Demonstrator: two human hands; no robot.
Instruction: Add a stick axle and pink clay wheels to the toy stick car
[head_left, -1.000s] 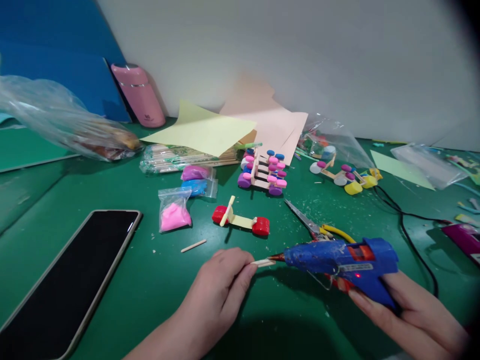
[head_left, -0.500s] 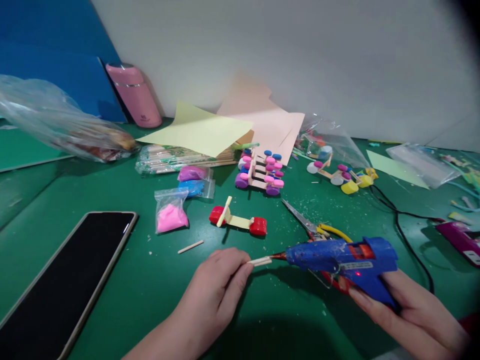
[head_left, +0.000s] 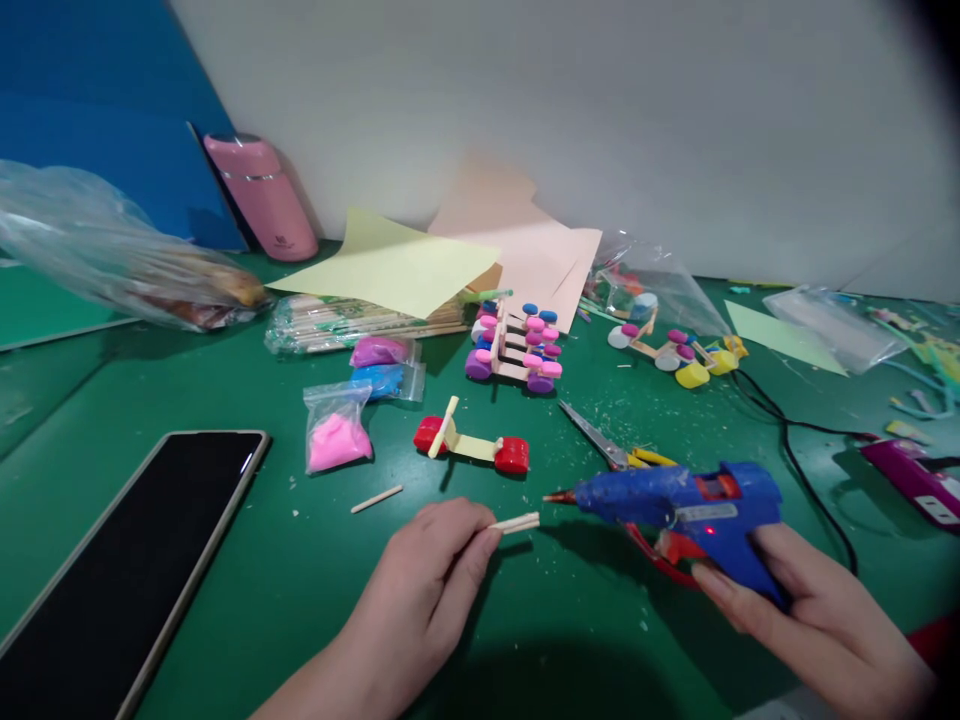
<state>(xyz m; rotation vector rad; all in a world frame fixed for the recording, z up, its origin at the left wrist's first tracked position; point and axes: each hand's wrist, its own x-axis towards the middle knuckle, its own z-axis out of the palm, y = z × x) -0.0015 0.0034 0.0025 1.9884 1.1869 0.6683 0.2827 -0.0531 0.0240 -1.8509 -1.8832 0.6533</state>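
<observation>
Glue gun, label illegible, gripped by right fingers, has backed from sticks the left fingers pinch.

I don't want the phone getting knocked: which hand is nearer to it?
Left. The left hand, pinching pale sticks, is to the right of the phone, not touching it. The right hand, holding the blue glue gun, is farther right, beyond the left hand.

Thin wooden sticks are pinched by the left hand — a blue glue gun is gripped by the right hand, its nozzle held just clear of them. Beyond, a red-ended model is seen.
</observation>
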